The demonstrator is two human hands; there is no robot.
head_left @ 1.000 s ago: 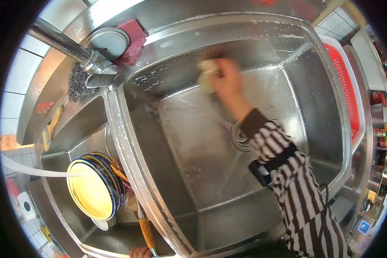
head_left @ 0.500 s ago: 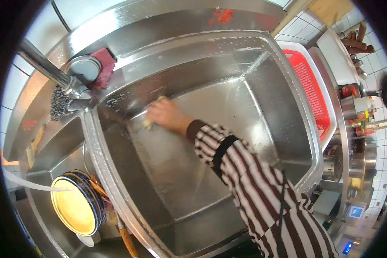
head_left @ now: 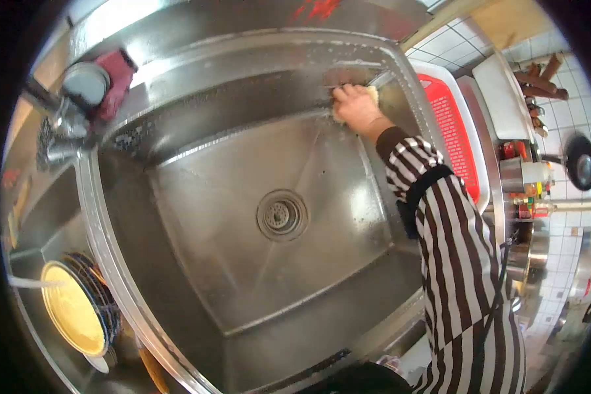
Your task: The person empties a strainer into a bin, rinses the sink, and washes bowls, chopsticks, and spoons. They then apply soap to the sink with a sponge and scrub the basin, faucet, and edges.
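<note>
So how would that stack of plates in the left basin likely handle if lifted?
The stack of plates looks like several glazed plates leaning on edge in the left basin, so probably heavy together and breakable. The glossy faces would likely be slippery, and the stack may slide or topple if nudged.

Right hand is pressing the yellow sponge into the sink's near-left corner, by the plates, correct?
Not quite. In the head view the right hand presses the yellow sponge into the sink's far-right corner, beside the red basket, away from the plates.
</note>
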